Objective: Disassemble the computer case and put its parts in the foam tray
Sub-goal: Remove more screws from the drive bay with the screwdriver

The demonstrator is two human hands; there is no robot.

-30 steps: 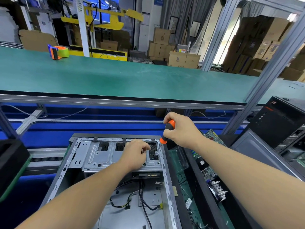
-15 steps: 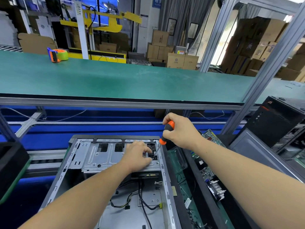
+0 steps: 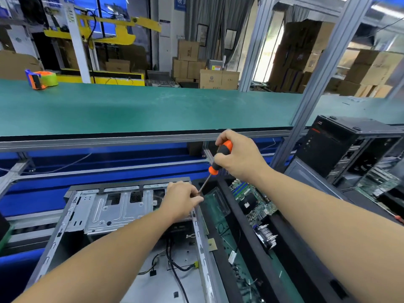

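Fingers of the right hand are gripping the screwdriver; left hand fingers are pinching its tip at the computer case far-right corner.

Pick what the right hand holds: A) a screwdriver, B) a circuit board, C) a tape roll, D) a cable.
A: the right hand grips the orange and black handle of a screwdriver, whose shaft slants down to the left hand at the far right corner of the open case.
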